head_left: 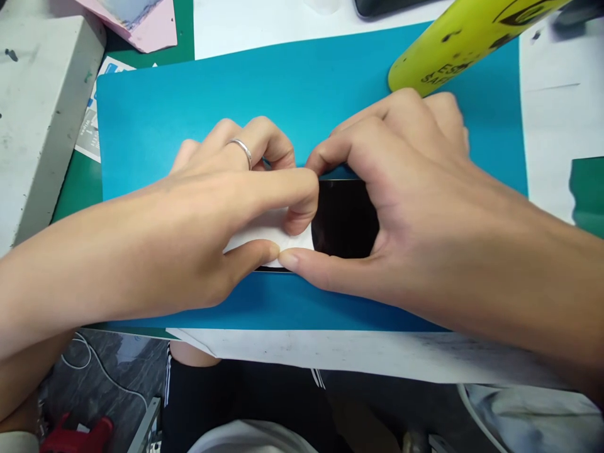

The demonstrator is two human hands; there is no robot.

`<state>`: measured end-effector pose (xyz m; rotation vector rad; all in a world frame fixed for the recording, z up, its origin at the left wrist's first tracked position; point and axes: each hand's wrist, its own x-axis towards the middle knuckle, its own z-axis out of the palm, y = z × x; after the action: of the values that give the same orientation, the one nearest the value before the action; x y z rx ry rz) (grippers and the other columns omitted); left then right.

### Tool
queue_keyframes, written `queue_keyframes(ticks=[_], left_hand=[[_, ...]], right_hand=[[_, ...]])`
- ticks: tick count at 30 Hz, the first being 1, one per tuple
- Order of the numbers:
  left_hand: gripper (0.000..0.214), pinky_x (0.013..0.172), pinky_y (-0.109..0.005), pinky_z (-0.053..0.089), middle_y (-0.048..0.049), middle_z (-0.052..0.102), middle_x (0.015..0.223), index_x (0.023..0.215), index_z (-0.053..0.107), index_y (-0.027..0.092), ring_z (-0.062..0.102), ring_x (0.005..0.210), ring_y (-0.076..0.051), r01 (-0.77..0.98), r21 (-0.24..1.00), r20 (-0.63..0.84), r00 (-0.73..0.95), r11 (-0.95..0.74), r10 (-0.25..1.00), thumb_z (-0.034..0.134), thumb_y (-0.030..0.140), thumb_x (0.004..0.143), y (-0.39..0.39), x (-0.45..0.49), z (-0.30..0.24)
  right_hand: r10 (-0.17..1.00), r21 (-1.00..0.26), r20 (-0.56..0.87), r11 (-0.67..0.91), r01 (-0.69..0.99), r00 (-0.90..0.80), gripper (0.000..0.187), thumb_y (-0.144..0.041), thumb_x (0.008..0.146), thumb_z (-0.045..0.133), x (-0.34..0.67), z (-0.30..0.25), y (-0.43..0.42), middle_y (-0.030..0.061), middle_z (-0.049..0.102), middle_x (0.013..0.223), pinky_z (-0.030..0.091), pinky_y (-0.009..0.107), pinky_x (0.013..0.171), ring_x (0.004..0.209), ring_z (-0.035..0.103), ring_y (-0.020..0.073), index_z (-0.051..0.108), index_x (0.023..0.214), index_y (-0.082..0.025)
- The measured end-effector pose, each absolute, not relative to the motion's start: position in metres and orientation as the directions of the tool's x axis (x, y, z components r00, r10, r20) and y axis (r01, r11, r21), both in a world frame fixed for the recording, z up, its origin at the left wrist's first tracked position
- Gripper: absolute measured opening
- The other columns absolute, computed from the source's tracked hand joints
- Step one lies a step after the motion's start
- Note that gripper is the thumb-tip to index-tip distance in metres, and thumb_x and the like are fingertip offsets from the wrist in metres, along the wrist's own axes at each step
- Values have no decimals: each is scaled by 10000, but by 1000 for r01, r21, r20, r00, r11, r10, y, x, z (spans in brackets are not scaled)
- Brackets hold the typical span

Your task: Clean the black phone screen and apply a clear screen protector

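Note:
A black, glossy, phone-like screen panel (344, 217) lies flat on a blue mat (189, 100). Over its left part is a thin white wipe (257, 229), mostly hidden under my fingers. My left hand (240, 195), with a silver ring on one finger, has its fingers curled down onto the wipe, thumb at the near side. My right hand (391, 170) spans the panel, its thumb at the near long edge and its index finger at the far edge. The tips of both hands almost meet near the panel's middle.
A yellow bottle (438, 69) marked ESD stands behind my right hand. At left are a pale box-like block (51, 113) and a printed wipes packet (89, 129). A pink sheet (151, 31) lies at the back, and a dark object (387, 6) at the top edge.

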<state>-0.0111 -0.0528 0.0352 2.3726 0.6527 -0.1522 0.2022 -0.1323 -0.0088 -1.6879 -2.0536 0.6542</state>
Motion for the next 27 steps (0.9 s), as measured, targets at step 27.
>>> queue_keyframes(ticks=[27], left_hand=[[146, 1087, -491, 450, -10, 638, 1227, 1020, 676, 333, 514, 1217, -311, 546, 620, -278, 825, -564, 493, 557, 401, 971, -53, -5, 33]], right_hand=[[980, -566, 26, 177, 805, -197, 323, -618, 930, 504, 206, -8, -126, 49, 456, 1010, 506, 558, 816, 990, 507, 286, 530, 946, -296]])
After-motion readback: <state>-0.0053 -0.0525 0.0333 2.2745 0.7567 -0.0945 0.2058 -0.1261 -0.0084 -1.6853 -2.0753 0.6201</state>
